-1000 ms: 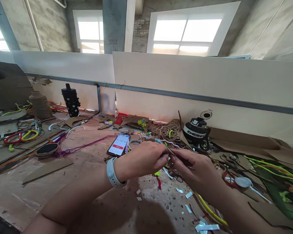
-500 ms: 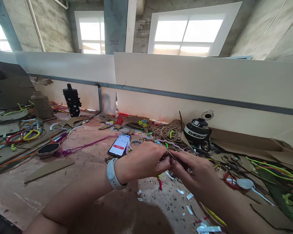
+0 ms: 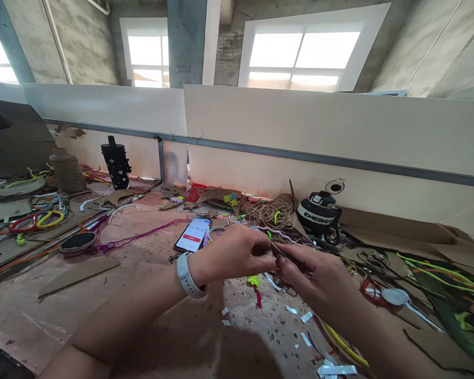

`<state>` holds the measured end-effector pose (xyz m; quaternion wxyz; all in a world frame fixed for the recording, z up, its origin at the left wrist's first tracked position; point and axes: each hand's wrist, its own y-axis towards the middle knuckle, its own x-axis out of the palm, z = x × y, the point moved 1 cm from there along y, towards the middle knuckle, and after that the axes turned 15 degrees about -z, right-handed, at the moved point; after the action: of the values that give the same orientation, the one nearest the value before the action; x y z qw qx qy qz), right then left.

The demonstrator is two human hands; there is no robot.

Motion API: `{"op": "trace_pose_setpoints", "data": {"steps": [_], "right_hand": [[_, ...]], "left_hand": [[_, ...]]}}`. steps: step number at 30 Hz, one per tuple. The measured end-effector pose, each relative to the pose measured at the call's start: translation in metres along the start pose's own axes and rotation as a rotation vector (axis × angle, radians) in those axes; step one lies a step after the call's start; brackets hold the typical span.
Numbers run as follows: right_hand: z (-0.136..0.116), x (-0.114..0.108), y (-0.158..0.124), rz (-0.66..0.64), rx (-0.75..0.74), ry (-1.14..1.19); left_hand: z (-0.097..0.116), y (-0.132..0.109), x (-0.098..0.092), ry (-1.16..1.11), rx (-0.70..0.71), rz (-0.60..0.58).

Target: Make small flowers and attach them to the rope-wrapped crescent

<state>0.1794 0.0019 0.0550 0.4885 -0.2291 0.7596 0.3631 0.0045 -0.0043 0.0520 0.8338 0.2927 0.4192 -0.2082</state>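
My left hand (image 3: 237, 252), with a pale watch on the wrist, is closed in a pinch above the middle of the table. Its fingertips meet those of my right hand (image 3: 319, 273), which is closed around a thin, dark brown piece (image 3: 275, 247). Most of that piece is hidden by my fingers, and its kind cannot be made out. What my left fingertips pinch is too small to tell. Below my left hand lie a yellow-green flower shape (image 3: 253, 281) and a short red fuzzy strip (image 3: 258, 298).
A phone (image 3: 191, 235) lies left of my hands. Behind them are tangled twine (image 3: 270, 211) and a black kettle-shaped bottle (image 3: 318, 213). White scraps (image 3: 306, 317) lie in front. At right is a white spoon (image 3: 397, 297); at left, scissors (image 3: 50, 219) and a dark tumbler (image 3: 116, 164).
My left hand has risen slightly and its wrist has turned, uncovering more of the yellow-green flower shape. My right hand has barely moved and keeps its grip on the brown piece.
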Motion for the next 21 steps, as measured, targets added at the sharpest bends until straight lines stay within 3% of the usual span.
{"op": "trace_pose_setpoints", "data": {"steps": [8,21], "right_hand": [[0.0018,-0.0011,0.0009,-0.024,0.062,0.099],[-0.002,0.0026,-0.0007,-0.021,0.026,0.022]], "left_hand": [[0.003,-0.0011,-0.0019,0.055,0.006,-0.053],[0.0067,-0.0014,-0.0001,0.098,-0.028,-0.01]]}}
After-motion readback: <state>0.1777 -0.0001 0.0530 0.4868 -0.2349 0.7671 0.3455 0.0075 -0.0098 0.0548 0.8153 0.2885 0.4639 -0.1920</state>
